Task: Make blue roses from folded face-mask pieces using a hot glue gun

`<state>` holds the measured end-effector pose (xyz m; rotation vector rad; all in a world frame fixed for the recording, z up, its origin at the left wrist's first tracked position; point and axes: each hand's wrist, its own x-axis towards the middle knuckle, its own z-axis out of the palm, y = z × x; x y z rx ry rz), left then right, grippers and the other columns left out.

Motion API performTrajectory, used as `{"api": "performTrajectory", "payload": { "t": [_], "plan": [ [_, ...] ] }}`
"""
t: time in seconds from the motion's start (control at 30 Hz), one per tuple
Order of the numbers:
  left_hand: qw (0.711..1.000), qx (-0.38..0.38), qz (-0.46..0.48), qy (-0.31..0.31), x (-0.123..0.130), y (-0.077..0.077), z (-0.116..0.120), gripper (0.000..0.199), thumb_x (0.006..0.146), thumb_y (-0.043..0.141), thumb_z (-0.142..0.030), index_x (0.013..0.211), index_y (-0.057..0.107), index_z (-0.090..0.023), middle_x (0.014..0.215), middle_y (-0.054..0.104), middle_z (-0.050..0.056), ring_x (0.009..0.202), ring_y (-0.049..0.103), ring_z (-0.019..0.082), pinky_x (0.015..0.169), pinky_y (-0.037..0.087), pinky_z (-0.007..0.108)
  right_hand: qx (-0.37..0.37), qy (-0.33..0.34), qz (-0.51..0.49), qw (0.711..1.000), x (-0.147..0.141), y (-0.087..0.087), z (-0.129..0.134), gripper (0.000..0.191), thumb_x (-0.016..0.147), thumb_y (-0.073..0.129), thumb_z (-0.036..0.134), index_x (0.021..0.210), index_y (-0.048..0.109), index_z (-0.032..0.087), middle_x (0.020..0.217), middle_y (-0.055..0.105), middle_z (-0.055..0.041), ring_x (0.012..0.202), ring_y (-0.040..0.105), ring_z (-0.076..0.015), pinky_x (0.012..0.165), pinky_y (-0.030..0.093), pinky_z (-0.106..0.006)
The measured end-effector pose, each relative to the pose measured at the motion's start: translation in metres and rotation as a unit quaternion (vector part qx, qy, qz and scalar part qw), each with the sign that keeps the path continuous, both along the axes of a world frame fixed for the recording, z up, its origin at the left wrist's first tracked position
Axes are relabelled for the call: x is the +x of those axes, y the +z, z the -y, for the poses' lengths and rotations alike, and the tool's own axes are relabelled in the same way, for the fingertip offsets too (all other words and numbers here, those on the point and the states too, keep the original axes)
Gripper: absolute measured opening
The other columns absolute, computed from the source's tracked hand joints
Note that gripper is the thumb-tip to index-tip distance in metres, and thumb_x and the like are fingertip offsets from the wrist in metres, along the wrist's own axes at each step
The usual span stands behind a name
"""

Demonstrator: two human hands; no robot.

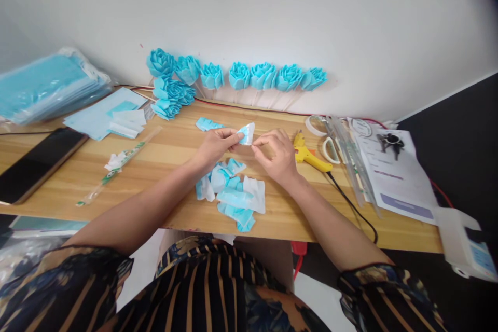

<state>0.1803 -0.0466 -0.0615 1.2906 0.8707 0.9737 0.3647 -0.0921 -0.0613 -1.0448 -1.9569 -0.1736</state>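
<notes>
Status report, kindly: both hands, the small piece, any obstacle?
Left hand pinching blue-white piece. Right hand close by its edge, contact unclear. Loose pieces lie nearby; nothing visibly blocking.

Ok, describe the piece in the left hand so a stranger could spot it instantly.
From the blue flowers along the wall, come down over the wooden table to the left hand. It pinches a small blue-and-white piece. Unlike the heaped pieces nearer the person, this one is held off the wood.
</notes>
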Motion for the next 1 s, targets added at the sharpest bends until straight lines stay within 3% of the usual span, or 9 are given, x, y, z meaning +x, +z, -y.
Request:
{"api": "performTrajectory", "payload": {
  "t": [0.37, 0.6, 0.77, 1.0],
  "plan": [
    [1.0, 0.002, -0.012, -0.012, 0.001, 0.0037, 0.0026, 0.037, 0.067, 0.079, -0.049, 0.062, 0.064, -0.016, 0.059, 0.058, -0.001, 0.058, 0.049, 0.01, 0.061, 0.042, 0.025, -0.085, -0.02, -0.096, 0.992, -0.0006, -0.0016, -0.0011, 0.008, 0.087, 0.062, 0.019, 0.081, 0.059, 0.024, 0.08, 0.067, -0.0012, 0.081, 0.062, -0.0197, 0.078, 0.049, -0.038],
    [1.0, -0.004, -0.003, -0.026, 0.0011, 0.0012, 0.0013, 0.031, 0.07, 0.075, -0.045, 0.066, 0.066, -0.016, 0.059, 0.059, -0.001, 0.057, 0.05, 0.01, 0.06, 0.042, 0.025, -0.162, 0.019, -0.191, 0.968, -0.0007, -0.0036, -0.0019, 0.004, 0.085, 0.064, 0.02, 0.083, 0.062, 0.023, 0.095, 0.073, -0.0028, 0.094, 0.067, -0.0191, 0.087, 0.051, -0.037],
    [0.999, 0.0, -0.009, -0.031, 0.001, 0.0019, 0.0017, 0.029, 0.071, 0.074, -0.043, 0.065, 0.066, -0.016, 0.06, 0.059, -0.001, 0.058, 0.05, 0.01, 0.06, 0.042, 0.025, -0.234, 0.027, -0.244, 0.941, -0.0001, -0.0038, -0.0017, 0.003, 0.084, 0.065, 0.024, 0.082, 0.063, 0.022, 0.089, 0.073, -0.0009, 0.087, 0.068, -0.017, 0.087, 0.053, -0.035],
    [0.999, 0.002, -0.023, -0.034, 0.0007, 0.0028, 0.0019, 0.031, 0.07, 0.074, -0.045, 0.062, 0.065, -0.017, 0.059, 0.059, 0.0, 0.058, 0.05, 0.01, 0.06, 0.042, 0.025, -0.261, 0.027, -0.272, 0.926, 0.0005, -0.0073, -0.0035, 0.009, 0.082, 0.067, 0.027, 0.081, 0.059, 0.022, 0.081, 0.068, 0.001, 0.079, 0.064, -0.015, 0.08, 0.053, -0.032]
  ]
}}
